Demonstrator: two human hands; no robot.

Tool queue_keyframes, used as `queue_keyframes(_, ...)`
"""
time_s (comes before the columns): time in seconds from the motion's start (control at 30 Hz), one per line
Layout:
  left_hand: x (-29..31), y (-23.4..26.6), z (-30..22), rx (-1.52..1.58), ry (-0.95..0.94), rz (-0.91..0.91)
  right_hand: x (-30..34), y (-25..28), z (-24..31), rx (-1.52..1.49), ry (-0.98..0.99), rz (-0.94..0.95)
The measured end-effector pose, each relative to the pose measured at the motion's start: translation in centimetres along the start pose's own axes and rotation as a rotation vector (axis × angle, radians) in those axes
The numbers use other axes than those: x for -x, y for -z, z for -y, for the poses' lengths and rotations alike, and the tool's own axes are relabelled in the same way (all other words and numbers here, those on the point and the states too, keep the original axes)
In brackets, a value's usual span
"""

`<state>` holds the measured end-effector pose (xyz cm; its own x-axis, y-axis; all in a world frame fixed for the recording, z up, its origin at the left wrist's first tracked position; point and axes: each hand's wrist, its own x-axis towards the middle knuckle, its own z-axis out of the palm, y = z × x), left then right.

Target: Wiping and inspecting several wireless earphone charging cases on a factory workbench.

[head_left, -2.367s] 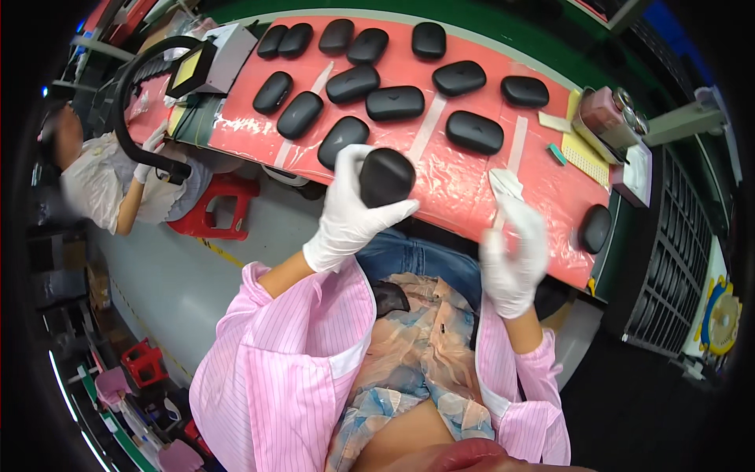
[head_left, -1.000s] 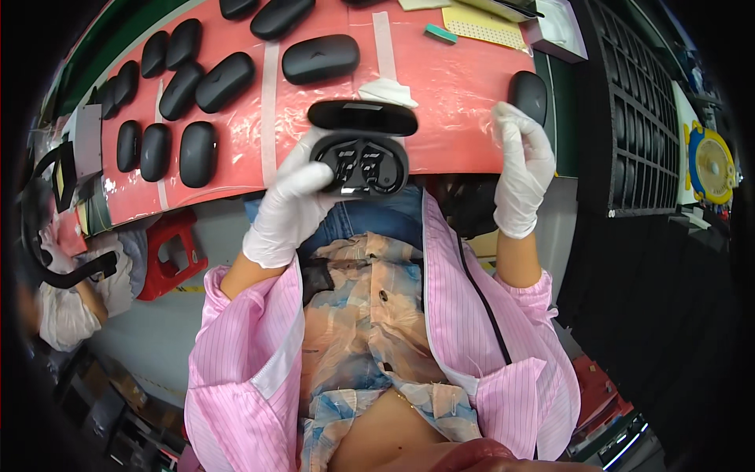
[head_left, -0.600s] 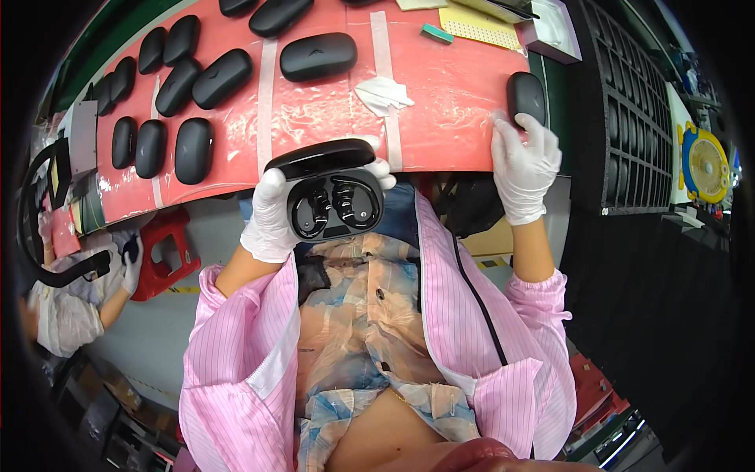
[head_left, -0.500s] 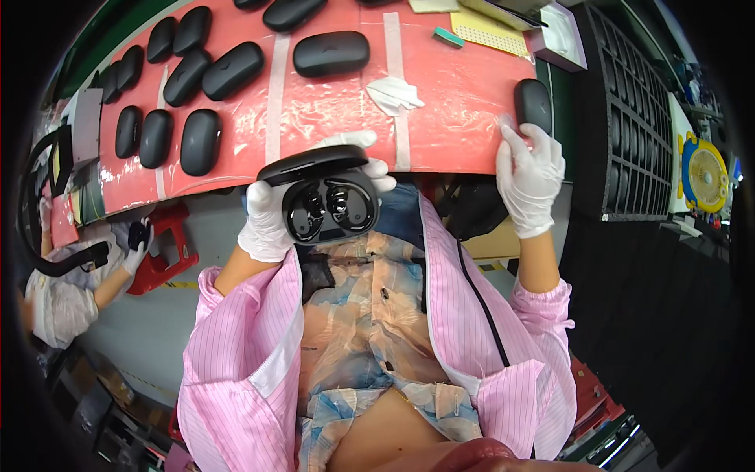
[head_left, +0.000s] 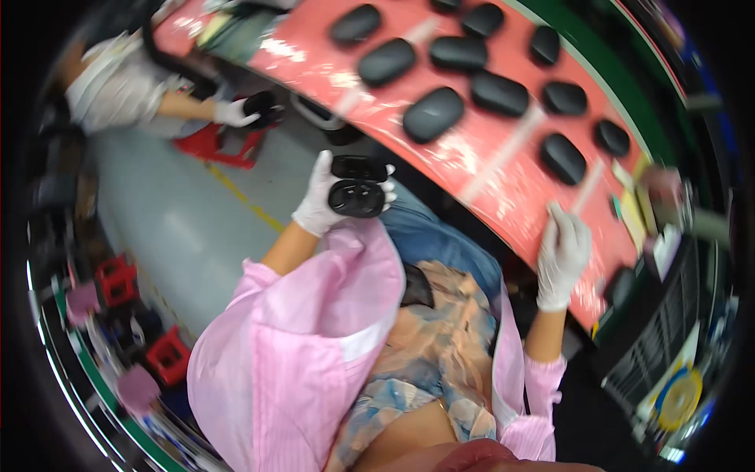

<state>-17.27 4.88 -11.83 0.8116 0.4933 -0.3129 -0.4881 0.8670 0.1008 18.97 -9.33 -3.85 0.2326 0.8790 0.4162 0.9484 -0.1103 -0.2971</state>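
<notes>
My left hand [head_left: 316,203], in a white glove, grips an open black earbud case [head_left: 356,198] out past the near edge of the table. The lid tilts up on the far side, and dark glossy shapes sit in the lower half. Over the red-covered table [head_left: 503,206], my gloved right hand [head_left: 563,256] has its fingers drawn together. Blur hides what its fingertips hold, if anything. Closest to this hand lies a shut black case [head_left: 562,158]. Several more shut black cases, one of them a grey-black case [head_left: 433,115], are scattered farther left and back.
At upper left, a co-worker's gloved hand [head_left: 233,114] holds a dark object near a red stool [head_left: 222,146]. A black rack [head_left: 657,322] and a yellow fan [head_left: 678,399] stand at right. Red stools [head_left: 168,355] are at lower left. Yellow paper [head_left: 634,212] lies by the table's right end.
The view has swung left, so the table now slants. My left hand has carried the open case away from the table edge; my right hand has left the lone case at the right end.
</notes>
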Motion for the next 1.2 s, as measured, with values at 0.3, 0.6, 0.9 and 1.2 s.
queue_keyframes(0.3, 0.8, 7.2, -8.7, 0.275, -0.551, -0.513, -0.9, -0.5, 2.0, 0.098, 0.056, 0.039)
queue_keyframes(0.6, -0.6, 13.2, -13.4, 0.197, -0.657, -0.721, -0.1, -1.1, 1.4, 0.019, -0.007, -0.008)
queue_keyframes(0.9, -0.1, 11.0, -24.9, 0.400, -0.971, -0.548, 0.3, -0.4, 1.7, 0.045, -0.002, 0.023)
queue_keyframes(1.2, 6.0, 12.4, -26.8, -0.395, -1.300, -1.049, -0.2, -0.4, 1.5, -0.036, 0.059, 0.112)
